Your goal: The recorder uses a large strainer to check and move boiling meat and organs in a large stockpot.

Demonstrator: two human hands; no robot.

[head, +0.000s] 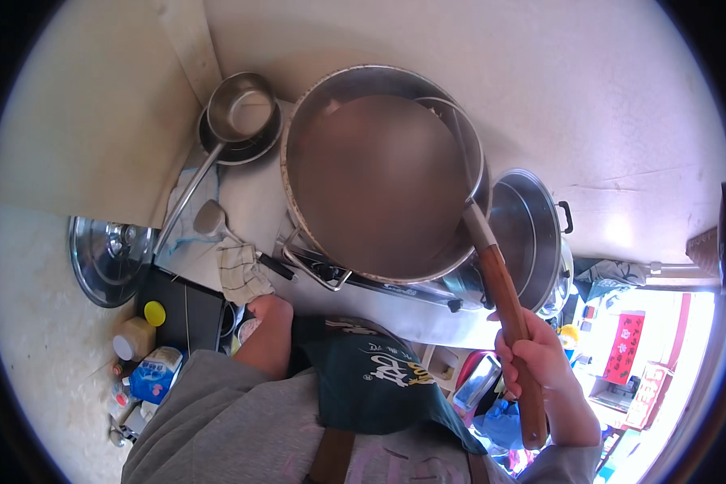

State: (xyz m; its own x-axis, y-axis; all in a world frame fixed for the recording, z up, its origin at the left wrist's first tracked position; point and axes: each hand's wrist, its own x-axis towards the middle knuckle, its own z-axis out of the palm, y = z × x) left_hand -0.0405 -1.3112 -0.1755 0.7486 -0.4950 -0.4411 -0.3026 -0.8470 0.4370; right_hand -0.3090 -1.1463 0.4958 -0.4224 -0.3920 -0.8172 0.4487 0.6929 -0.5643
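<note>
A large metal stockpot (384, 278) stands on the stove in front of me, its contents blurred by what looks like steam. My right hand (535, 354) grips the wooden handle (508, 296) of a wide round skimmer or strainer, whose wire hoop (481, 154) lies at the pot's right side. How deep its head sits is hidden. At the lower left, my left hand (270, 307) touches or rests beside a checked cloth (239, 272); its fingers are mostly hidden. A metal wok spatula (210, 218) with a black handle runs beneath that cloth.
A long-handled ladle (242, 109) rests over a dark bowl (272, 142) at the back left. A second deep pot (529, 242) stands right of the stockpot. Left are a glass lid (106, 260), a jar (134, 339) and a blue-and-white bag (154, 375). Walls enclose the back and left.
</note>
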